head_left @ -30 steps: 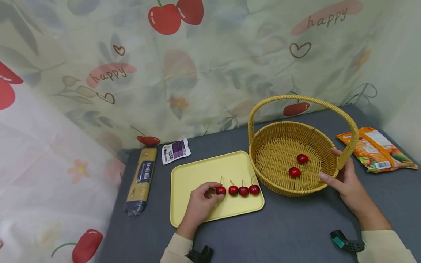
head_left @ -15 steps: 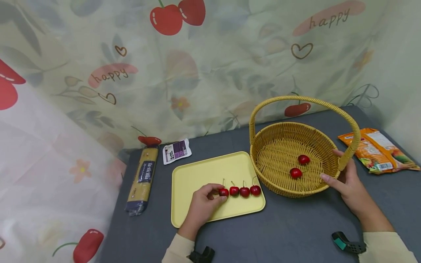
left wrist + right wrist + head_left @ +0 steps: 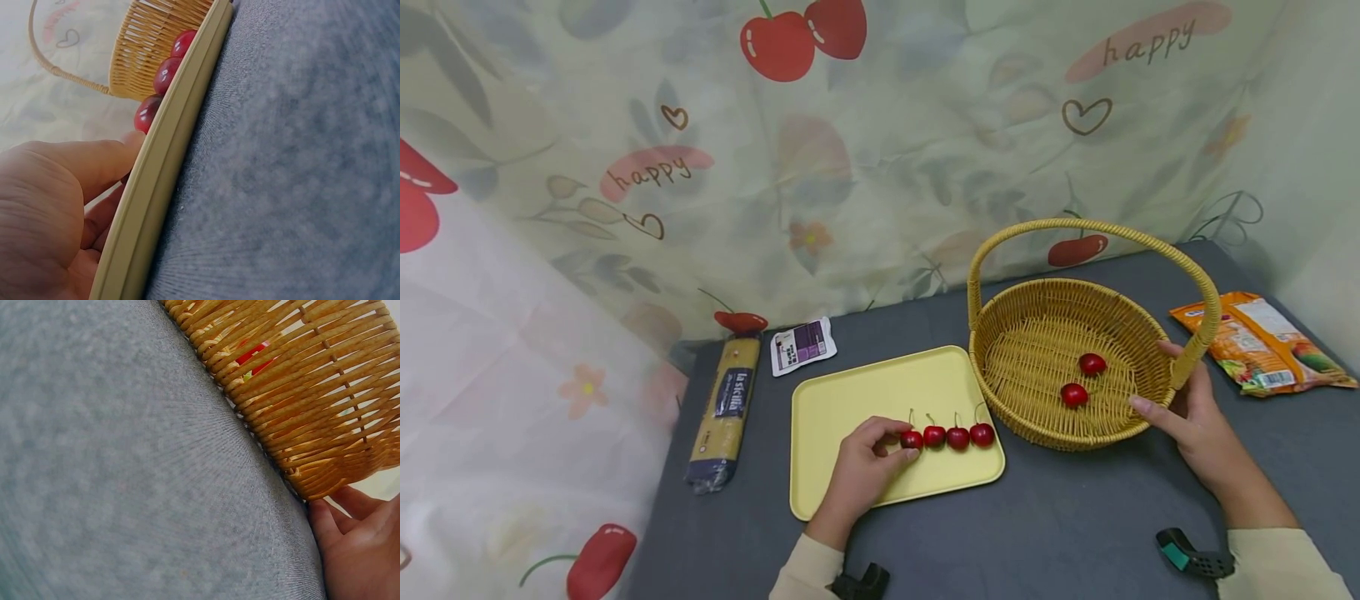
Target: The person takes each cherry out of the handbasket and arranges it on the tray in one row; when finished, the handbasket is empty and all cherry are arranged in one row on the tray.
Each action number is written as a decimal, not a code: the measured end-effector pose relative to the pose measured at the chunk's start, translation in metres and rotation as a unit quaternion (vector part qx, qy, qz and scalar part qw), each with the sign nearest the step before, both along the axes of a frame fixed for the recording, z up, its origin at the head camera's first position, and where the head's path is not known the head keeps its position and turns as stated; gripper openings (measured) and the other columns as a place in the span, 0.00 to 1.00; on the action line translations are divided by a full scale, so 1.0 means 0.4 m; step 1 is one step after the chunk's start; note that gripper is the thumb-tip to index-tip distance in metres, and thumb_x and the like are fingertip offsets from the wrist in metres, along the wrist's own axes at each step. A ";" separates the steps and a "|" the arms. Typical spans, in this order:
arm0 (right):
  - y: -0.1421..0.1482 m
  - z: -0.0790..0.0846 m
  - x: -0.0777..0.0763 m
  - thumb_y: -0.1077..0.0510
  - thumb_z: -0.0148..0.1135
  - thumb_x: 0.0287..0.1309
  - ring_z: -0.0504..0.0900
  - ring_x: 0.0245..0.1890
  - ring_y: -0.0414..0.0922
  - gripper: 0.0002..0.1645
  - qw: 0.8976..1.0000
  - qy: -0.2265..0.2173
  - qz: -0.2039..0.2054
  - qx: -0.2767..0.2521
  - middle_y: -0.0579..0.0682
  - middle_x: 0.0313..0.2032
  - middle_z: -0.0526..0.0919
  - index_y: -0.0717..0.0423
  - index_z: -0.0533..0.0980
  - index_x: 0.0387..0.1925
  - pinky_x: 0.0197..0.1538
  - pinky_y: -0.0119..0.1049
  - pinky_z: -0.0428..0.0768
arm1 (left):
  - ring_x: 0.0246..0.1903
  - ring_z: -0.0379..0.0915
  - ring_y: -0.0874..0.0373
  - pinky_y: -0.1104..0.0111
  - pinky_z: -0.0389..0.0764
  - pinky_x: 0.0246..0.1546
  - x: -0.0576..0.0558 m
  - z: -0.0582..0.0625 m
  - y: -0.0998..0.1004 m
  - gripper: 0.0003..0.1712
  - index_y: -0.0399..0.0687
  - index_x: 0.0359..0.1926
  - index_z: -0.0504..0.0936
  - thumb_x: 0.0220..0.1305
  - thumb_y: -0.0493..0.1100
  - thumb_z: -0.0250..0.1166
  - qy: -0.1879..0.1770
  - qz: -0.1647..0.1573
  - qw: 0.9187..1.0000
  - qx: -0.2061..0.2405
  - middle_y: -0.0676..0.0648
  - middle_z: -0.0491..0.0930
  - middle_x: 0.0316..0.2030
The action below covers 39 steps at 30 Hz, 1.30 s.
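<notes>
My left hand (image 3: pixel 867 468) pinches a dark red cherry (image 3: pixel 912 439) between thumb and fingers, low over the pale yellow tray (image 3: pixel 857 392). It sits at the left end of a row of cherries (image 3: pixel 957 438), stems pointing up. In the left wrist view my thumb covers the pinched cherry, and other cherries (image 3: pixel 147 114) show beyond the tray rim. To the right stands a wicker basket (image 3: pixel 1026 333) with a tall handle and two cherries (image 3: pixel 1074 395) inside. My right hand (image 3: pixel 1198 437) holds the basket's right side, its thumb over the rim and its fingers outside.
A pack of pasta (image 3: pixel 724 412) lies left of the tray, with a small white and purple sachet (image 3: pixel 803 345) behind it. An orange snack bag (image 3: pixel 1262 342) lies right of the basket. A printed cloth (image 3: pixel 880 167) hangs behind the grey table (image 3: pixel 1037 533).
My left hand has shifted slightly right with the pinched cherry, closing the small gap to its neighbour in the row. The right hand and basket have stayed in place.
</notes>
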State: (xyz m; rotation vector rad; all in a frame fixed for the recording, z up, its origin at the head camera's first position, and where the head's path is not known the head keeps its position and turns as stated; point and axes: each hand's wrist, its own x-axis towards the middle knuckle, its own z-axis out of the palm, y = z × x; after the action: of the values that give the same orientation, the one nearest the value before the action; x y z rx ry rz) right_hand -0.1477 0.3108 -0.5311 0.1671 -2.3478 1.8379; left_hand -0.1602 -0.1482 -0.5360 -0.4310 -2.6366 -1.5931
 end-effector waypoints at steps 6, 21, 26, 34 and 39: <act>-0.001 0.000 0.001 0.67 0.58 0.80 0.66 0.68 0.41 0.50 1.000 0.003 -0.002 0.002 0.65 0.76 0.49 0.43 0.41 0.87 0.56 0.18 0.69 | 0.45 0.81 0.53 0.65 0.80 0.44 0.000 0.003 0.001 0.15 0.49 0.53 0.92 0.66 0.41 0.81 -0.004 -0.002 1.000 0.006 0.54 0.86 0.45; -0.002 -0.004 0.001 0.69 0.58 0.79 0.66 0.68 0.41 0.50 1.000 0.009 0.004 -0.014 0.64 0.76 0.49 0.43 0.42 0.87 0.57 0.19 0.69 | 0.49 0.83 0.48 0.63 0.83 0.49 0.002 0.023 0.001 0.18 0.47 0.57 0.90 0.86 0.52 0.59 -0.035 0.043 0.994 0.098 0.49 0.87 0.53; -0.002 -0.005 -0.001 0.69 0.57 0.79 0.65 0.68 0.41 0.50 1.000 0.013 0.004 -0.014 0.63 0.76 0.49 0.43 0.43 0.87 0.58 0.19 0.68 | 0.50 0.82 0.43 0.58 0.83 0.44 -0.003 0.058 0.010 0.24 0.45 0.61 0.87 0.90 0.53 0.51 -0.029 0.033 0.991 0.130 0.46 0.87 0.55; -0.001 -0.009 -0.002 0.69 0.58 0.79 0.68 0.66 0.41 0.51 1.000 0.015 0.007 -0.015 0.64 0.75 0.51 0.44 0.42 0.87 0.57 0.19 0.70 | 0.56 0.79 0.38 0.51 0.84 0.51 -0.018 0.137 0.047 0.35 0.41 0.72 0.78 0.91 0.59 0.37 -0.039 -0.049 0.976 0.207 0.41 0.82 0.62; 0.000 -0.009 -0.001 0.68 0.58 0.79 0.67 0.66 0.41 0.51 1.000 0.011 0.002 -0.006 0.64 0.75 0.51 0.44 0.42 0.87 0.56 0.19 0.70 | 0.58 0.77 0.35 0.59 0.84 0.49 -0.033 0.186 0.086 0.39 0.36 0.74 0.75 0.90 0.63 0.38 -0.042 -0.092 0.965 0.242 0.37 0.81 0.64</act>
State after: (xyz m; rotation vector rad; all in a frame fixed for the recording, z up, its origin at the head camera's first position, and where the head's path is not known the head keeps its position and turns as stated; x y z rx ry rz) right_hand -0.1483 0.3109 -0.5347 0.1900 -2.3221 1.8430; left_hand -0.1736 -0.1139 -0.4617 -0.5982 -2.1896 -2.2699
